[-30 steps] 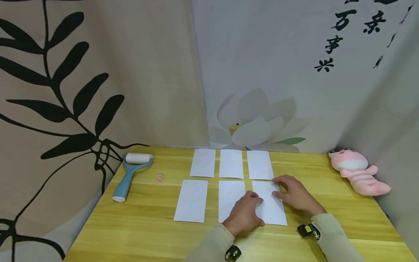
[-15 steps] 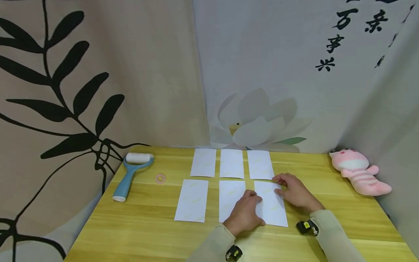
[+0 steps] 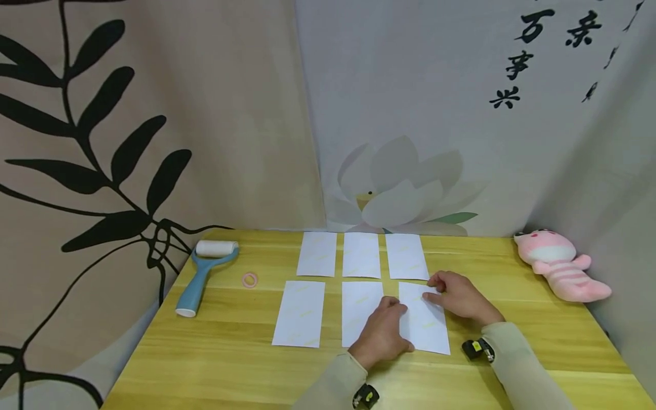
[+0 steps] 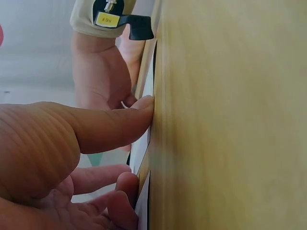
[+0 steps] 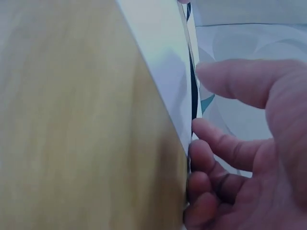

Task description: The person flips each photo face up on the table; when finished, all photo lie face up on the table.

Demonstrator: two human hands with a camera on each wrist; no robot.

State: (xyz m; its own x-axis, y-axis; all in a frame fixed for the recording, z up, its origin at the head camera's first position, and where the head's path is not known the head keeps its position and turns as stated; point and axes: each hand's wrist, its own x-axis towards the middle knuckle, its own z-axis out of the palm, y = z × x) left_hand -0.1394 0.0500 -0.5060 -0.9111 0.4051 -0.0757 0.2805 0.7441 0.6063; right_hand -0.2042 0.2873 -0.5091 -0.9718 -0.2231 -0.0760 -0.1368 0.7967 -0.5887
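Note:
A white paper card [image 3: 429, 330] with faint yellow marks lies at the near right of two rows of similar cards. My left hand [image 3: 383, 333] rests at its left side, thumb at the near edge, and partly covers the neighbouring card [image 3: 356, 307]. In the left wrist view the left thumb [image 4: 115, 127] is extended and touches the card's edge. At the far right corner of the card is my right hand [image 3: 463, 296], fingertips on the table by the edge. The right wrist view has its thumb [image 5: 235, 81] held apart from the fingers, above the card [image 5: 165, 67].
Several more white cards [image 3: 299, 313] lie flat to the left and behind. A blue-handled lint roller [image 3: 197, 285] and a pink ring [image 3: 249, 279] are on the left of the wooden table [image 3: 215, 364]. A pink plush toy [image 3: 561, 265] lies at the back right.
The near right card has shifted slightly rightward at its far end. My right hand has moved a little, its thumb now further over the card. The left hand stays about where it was.

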